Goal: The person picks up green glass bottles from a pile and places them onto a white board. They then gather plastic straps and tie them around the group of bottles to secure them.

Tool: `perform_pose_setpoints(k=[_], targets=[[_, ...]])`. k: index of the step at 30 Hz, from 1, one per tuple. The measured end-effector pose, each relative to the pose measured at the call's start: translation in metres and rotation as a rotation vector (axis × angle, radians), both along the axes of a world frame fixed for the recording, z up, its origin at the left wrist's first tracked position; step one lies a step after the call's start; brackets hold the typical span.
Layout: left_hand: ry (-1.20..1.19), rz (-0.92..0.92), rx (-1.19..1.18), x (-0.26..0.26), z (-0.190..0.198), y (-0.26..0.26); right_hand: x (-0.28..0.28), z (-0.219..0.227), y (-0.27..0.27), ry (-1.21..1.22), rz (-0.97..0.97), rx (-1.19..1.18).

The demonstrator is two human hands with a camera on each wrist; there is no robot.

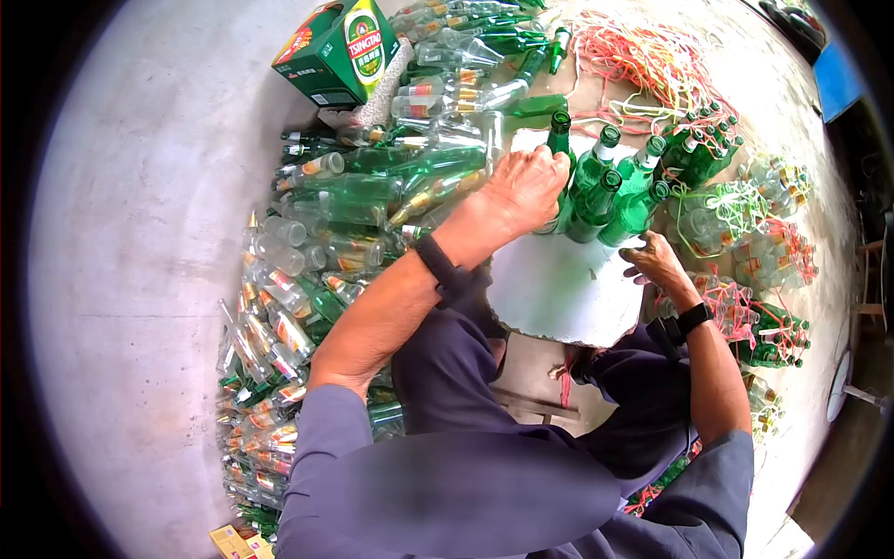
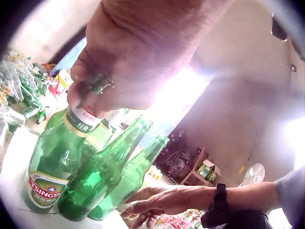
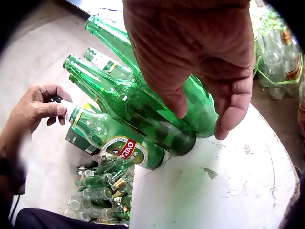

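My left hand (image 1: 529, 189) grips the neck of a green beer bottle (image 1: 560, 133) at the left of a close group on a white board (image 1: 568, 293). In the left wrist view, this labelled beer bottle (image 2: 50, 183) stands upright beside unlabelled green bottles (image 2: 97, 179). The right wrist view shows the left hand (image 3: 40, 109) with fingers and thumb round the neck of the labelled bottle (image 3: 125, 149). My right hand (image 1: 659, 263) holds nothing; its fingers hang loosely near the base of the front right bottle (image 1: 633, 216).
Many loose bottles (image 1: 354, 200) lie piled along the left. A green beer carton (image 1: 340, 51) sits behind them. Tangled red and yellow plastic string (image 1: 643, 61) lies at the back. String-tied bottle bundles (image 1: 722, 219) stand on the right. A fan (image 2: 254, 174) is in the background.
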State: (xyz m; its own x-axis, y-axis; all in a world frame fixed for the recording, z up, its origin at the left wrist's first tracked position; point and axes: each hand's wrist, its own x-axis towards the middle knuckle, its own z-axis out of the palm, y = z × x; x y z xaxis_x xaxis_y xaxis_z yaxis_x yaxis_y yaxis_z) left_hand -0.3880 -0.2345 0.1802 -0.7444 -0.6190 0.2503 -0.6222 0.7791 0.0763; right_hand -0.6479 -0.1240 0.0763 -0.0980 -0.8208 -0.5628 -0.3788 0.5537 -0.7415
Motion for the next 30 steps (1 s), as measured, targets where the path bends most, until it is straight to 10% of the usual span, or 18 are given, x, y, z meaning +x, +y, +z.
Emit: perform_pose_setpoints(k=[13,21,30], targets=[[0.499,0.413,0.580,0.003,-0.056,0.001,0.003,-0.005,-0.002,-0.048,-0.057,-0.019],[0.721,0.223,1.199,0.027,-0.144,-0.014,0.003,-0.006,-0.004,-0.136,-0.123,-0.046],[0.501,0.394,1.038,0.019,-0.103,0.005,0.011,0.001,-0.008,-0.162,-0.159,-0.039]])
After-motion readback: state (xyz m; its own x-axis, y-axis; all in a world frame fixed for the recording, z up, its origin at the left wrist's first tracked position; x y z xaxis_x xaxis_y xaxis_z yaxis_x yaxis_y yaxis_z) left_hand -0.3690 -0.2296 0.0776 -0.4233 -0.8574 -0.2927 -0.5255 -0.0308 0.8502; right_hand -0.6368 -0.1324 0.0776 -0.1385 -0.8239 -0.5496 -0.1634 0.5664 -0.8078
